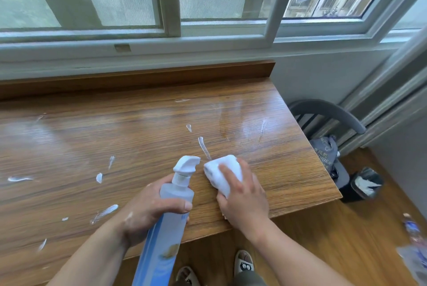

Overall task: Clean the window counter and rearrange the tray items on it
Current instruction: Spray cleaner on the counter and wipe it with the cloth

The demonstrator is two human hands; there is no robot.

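A wooden counter [138,128] runs under the window, dotted with several white streaks of foam [203,147]. My left hand [152,207] grips a pale blue spray bottle [171,216] around its upper body, its white nozzle [187,163] pointing right. My right hand [242,198] presses a folded white cloth [223,171] onto the counter near the front right edge, fingers curled over it. The surface to the right of the cloth looks wet and shiny. No tray is in view.
A grey chair [328,114] with a dark bag [323,151] on it stands past the counter's right end. A small black bin [365,184] with white paper sits on the wooden floor. A plastic bottle [413,232] lies at far right. My slippers [243,262] show below.
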